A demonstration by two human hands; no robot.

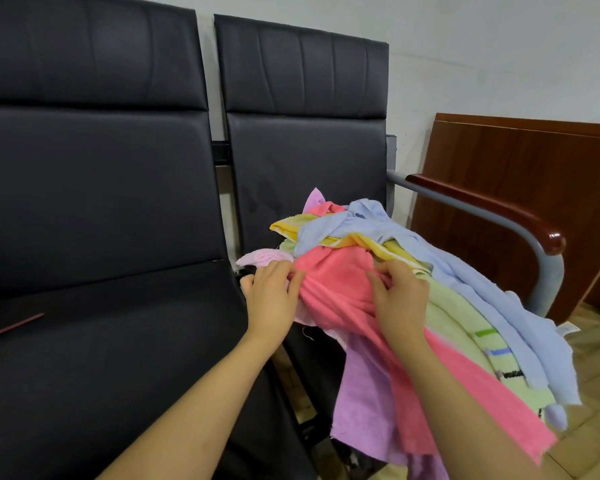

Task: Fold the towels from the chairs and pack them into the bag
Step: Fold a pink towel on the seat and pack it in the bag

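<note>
Both hands, left (274, 292), right (400, 296), apparently pinching pink towel (336, 275)

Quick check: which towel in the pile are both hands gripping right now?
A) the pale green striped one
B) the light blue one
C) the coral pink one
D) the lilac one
C: the left hand and right hand both pinch the coral pink terry towel.

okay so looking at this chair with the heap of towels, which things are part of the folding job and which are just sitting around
Part of the job:
- pink towel, gripped by the left hand and right hand
- blue towel, green towel, yellow towel, purple towel in the heap
- right chair under the heap

Just lying about:
- left chair
- wooden board against the wall
- thin red strip on the left chair's seat
</note>
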